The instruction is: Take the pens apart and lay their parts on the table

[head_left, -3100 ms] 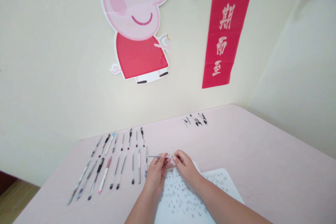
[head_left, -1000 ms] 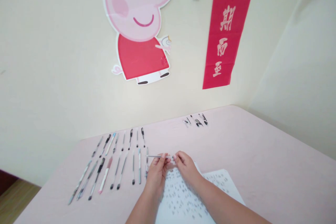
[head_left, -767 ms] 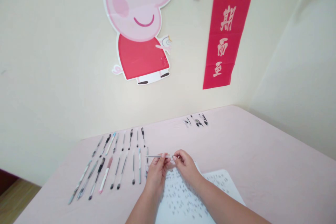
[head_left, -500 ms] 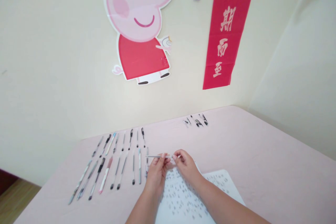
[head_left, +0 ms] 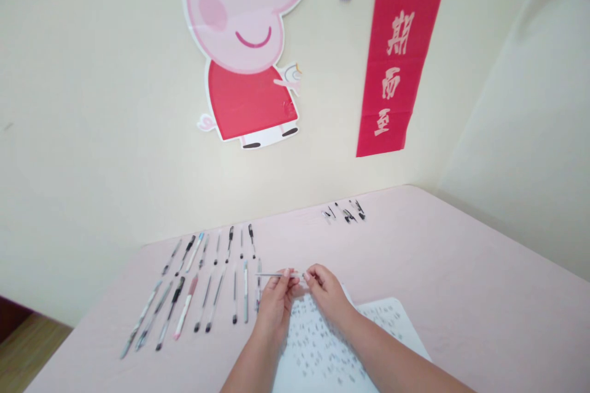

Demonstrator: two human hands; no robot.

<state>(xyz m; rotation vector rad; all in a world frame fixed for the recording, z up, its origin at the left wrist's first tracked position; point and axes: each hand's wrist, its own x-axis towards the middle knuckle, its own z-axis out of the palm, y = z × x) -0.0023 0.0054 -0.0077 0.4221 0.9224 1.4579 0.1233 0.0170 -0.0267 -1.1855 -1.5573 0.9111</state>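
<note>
Gripping a slim pen point(head_left: 270, 274) between thumb and fingers, the left hand point(head_left: 278, 295) holds it nearly level over a pale pink table point(head_left: 488, 295). Just beside it, the right hand point(head_left: 326, 290) pinches the pen's other end between thumb and forefinger; the detail at those fingertips is too small to make out. The grey shaft juts leftward from the left hand, crossing in view a clear pen point(head_left: 259, 270) that the same hand partly hides. Further left of that hand, more pens lie in two rows, among them a pink-and-white pen point(head_left: 186, 308) and a black-capped pen point(head_left: 170, 313). Beyond the right hand, near the wall, sit small dark parts point(head_left: 349, 215) in a loose cluster. Under the forearms, on the near side of both hands, spread white pages point(head_left: 322, 356) covered with dark writing.
</note>
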